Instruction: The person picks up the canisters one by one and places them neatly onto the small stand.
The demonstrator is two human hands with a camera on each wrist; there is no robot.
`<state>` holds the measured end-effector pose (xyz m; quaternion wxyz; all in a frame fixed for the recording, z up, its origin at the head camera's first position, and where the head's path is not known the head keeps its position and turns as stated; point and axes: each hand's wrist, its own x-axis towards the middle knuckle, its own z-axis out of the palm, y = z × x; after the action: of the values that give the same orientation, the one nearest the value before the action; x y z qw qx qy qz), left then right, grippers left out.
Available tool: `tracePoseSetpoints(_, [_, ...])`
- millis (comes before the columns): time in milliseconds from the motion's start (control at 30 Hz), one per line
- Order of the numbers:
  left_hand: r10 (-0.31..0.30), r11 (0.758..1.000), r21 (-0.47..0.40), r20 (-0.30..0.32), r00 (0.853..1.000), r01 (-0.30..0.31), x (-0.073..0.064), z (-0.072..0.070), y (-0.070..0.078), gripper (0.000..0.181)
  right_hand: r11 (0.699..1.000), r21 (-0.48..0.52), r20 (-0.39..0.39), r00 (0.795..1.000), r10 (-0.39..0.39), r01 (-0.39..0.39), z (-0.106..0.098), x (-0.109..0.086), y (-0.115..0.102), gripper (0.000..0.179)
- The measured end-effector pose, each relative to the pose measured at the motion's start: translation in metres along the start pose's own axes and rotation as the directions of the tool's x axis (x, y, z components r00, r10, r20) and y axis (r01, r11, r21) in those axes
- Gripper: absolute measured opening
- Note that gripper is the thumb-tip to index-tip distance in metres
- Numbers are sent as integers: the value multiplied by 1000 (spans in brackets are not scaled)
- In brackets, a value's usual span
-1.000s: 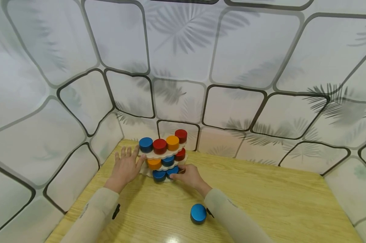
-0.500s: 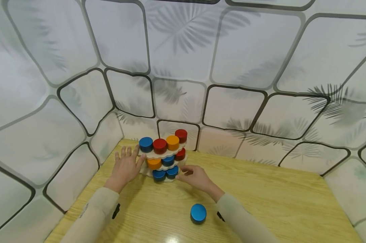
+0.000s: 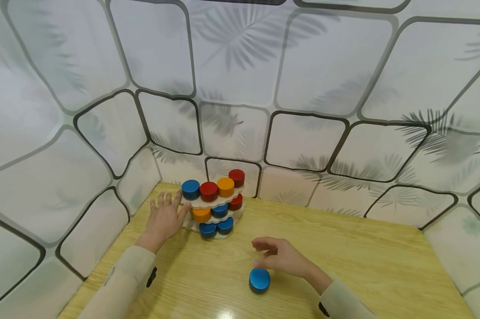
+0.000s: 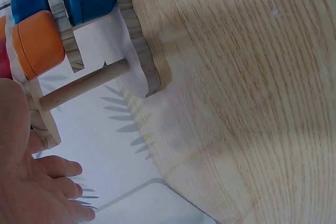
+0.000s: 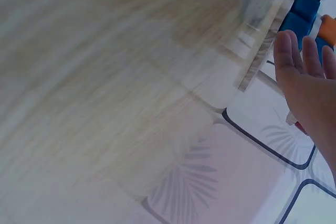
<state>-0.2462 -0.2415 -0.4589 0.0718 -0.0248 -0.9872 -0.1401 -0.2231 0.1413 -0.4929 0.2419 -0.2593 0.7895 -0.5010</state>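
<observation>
A tiered wooden stand (image 3: pixel 208 204) with scalloped white shelves carries round blue, red and orange blocks. On its bottom shelf sit two blue blocks (image 3: pixel 225 226). My left hand (image 3: pixel 163 221) is spread at the stand's left side, thumb and forefinger at the corner of the top shelf. In the left wrist view a wooden dowel (image 4: pixel 84 83) joins the shelves beside that hand (image 4: pixel 31 182). A loose blue round block (image 3: pixel 259 280) lies on the table in front. Over its back edge hovers my right hand (image 3: pixel 284 257), fingers loosely bent and apart, holding nothing.
The wood-grain table (image 3: pixel 343 261) meets a patterned back wall (image 3: pixel 300 141) behind the stand. Another patterned wall (image 3: pixel 92 186) closes off the left side, near my left hand.
My right hand has let go of the right blue block on the bottom shelf and moved toward me and right, to the loose blue block. My left hand has stayed put.
</observation>
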Motion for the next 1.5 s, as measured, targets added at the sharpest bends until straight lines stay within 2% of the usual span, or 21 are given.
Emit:
tracePoseSetpoints(167, [3,1000,11,-4,1000,-3,0,0,0,67,1000,0,69,997,28,-28,2,-19,4,67])
tracePoseSetpoints(300, [4,1000,13,-8,1000,-4,0,1,-1,67,998,-39,94,995,46,-42,4,-26,8,71])
tracePoseSetpoints(700, [9,1000,7,-11,1000,-8,0,1,-1,68,988,-157,89,996,21,-7,6,-25,15,59])
tracePoseSetpoints(967, [7,1000,-2,-6,1000,-7,0,1,-1,69,984,-178,77,997,27,-13,7,-24,13,62])
tracePoseSetpoints(1067, [5,1000,0,-5,1000,-5,0,1,-2,69,986,-165,55,998,40,-30,6,-20,14,62])
tracePoseSetpoints(1200, [4,1000,0,-3,1000,-4,1,1,-2,69,991,-131,0,1000,15,-15,3,-7,17,59])
tracePoseSetpoints(1500, [-3,1000,-10,8,1000,4,1,1,-2,70,986,-169,-136,991,-16,-7,0,31,13,59])
